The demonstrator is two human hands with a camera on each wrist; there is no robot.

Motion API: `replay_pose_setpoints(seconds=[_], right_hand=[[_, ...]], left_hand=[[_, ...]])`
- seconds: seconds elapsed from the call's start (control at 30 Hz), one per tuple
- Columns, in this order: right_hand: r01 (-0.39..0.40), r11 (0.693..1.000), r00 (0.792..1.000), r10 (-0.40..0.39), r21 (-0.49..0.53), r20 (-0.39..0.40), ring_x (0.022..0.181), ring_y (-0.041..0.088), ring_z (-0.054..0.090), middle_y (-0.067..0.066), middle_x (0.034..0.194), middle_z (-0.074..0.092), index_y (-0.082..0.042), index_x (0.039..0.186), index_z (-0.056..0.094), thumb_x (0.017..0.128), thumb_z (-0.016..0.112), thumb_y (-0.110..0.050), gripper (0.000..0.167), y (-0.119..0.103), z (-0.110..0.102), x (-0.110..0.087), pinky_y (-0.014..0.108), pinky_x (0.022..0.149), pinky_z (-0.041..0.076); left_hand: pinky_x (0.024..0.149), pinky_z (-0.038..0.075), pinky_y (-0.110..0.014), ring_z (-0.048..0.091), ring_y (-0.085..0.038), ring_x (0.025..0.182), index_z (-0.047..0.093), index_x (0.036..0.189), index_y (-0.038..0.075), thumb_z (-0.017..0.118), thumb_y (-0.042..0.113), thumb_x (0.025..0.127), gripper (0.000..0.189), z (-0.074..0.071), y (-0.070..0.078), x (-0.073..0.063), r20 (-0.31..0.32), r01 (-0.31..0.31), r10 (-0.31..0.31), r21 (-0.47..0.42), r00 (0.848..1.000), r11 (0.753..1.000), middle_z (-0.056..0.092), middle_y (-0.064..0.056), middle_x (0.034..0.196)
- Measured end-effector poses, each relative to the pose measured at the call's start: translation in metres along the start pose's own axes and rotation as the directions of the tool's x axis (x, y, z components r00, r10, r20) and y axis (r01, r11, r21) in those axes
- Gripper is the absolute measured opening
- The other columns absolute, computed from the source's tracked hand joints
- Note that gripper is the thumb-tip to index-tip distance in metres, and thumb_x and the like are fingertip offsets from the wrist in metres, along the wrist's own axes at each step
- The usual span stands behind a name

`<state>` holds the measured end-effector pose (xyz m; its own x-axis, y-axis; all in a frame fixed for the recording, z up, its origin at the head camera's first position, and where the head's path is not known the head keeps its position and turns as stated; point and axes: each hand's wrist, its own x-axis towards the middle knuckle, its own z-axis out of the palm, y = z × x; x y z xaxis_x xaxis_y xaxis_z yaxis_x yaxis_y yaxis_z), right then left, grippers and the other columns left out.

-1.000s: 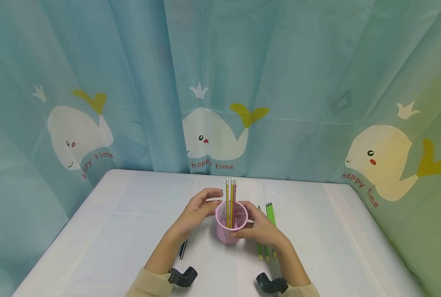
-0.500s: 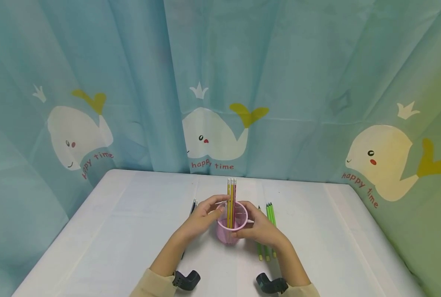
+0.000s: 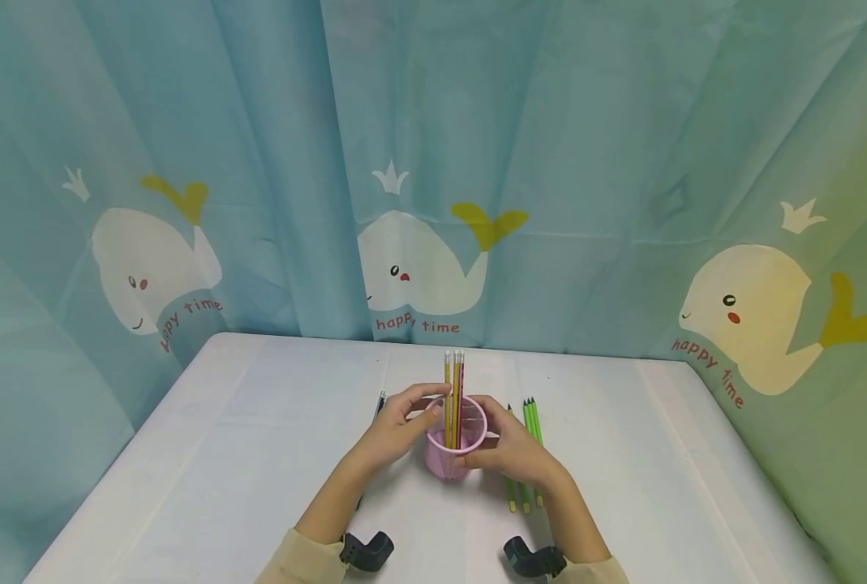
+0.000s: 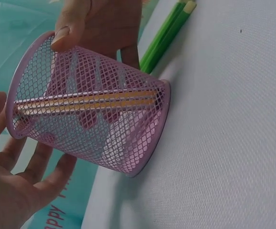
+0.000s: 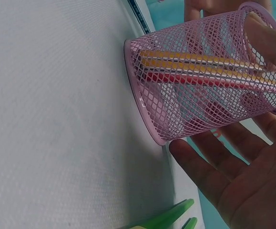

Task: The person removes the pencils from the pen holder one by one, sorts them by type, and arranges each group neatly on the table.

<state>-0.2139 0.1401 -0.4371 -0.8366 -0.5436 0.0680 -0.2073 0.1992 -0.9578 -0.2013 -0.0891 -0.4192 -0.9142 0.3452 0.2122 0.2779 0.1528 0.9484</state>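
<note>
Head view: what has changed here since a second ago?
The left hand moved rightward, its thumb now at the rim of the pink mesh cup; whether it grips is hard to tell. This uncovered the far ends of dark pencils. The right hand still holds the cup, which stayed put like the green pencils.

I've got a pink cup [image 3: 444,466] upright at lower centre on a white table [image 3: 623,454], yellow and red pencils [image 3: 456,381] in it; on my feed the right hand [image 3: 517,452] grips its side, the left hand [image 3: 397,426] at its rim; green pencils [image 3: 533,418] lie lower right of centre; a whale-print curtain [image 3: 586,162] fills the top.
</note>
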Motion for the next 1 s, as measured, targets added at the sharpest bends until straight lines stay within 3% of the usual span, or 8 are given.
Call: replay_pose_setpoints(seconds=[0.47,0.73,1.0], right_hand=[[-0.002,1.0,1.0,0.002,-0.004,-0.007,0.128,0.033,0.054,0.01,0.14,0.054,-0.014,0.14,0.047,0.071,0.088,-0.01,0.08,0.0,0.0,0.0,0.044,0.101,0.053],[-0.012,1.0,1.0,0.012,-0.001,-0.006,0.128,0.033,0.054,0.013,0.141,0.053,-0.013,0.14,0.047,0.072,0.088,-0.01,0.08,-0.002,0.001,0.0,0.044,0.102,0.052],[-0.01,1.0,1.0,0.01,0.009,0.003,0.128,0.033,0.054,0.014,0.141,0.053,-0.014,0.141,0.046,0.072,0.088,-0.01,0.08,-0.001,0.0,0.0,0.044,0.101,0.053]], left_hand=[[0.107,0.048,-0.047,0.056,-0.031,0.128,0.059,0.135,0.009,0.058,0.011,0.101,0.034,-0.005,0.007,0.0,-0.06,-0.027,0.024,-0.042,0.998,0.999,0.058,-0.011,0.138],[0.104,0.051,-0.041,0.058,-0.031,0.125,0.059,0.134,0.005,0.058,0.009,0.1,0.034,-0.008,0.013,-0.002,-0.112,-0.081,0.073,-0.069,0.991,0.994,0.059,-0.011,0.137],[0.107,0.048,-0.036,0.056,-0.026,0.127,0.058,0.134,0.006,0.058,0.009,0.1,0.034,-0.014,0.022,-0.003,-0.161,-0.088,0.071,-0.102,0.984,0.991,0.059,-0.007,0.137]])
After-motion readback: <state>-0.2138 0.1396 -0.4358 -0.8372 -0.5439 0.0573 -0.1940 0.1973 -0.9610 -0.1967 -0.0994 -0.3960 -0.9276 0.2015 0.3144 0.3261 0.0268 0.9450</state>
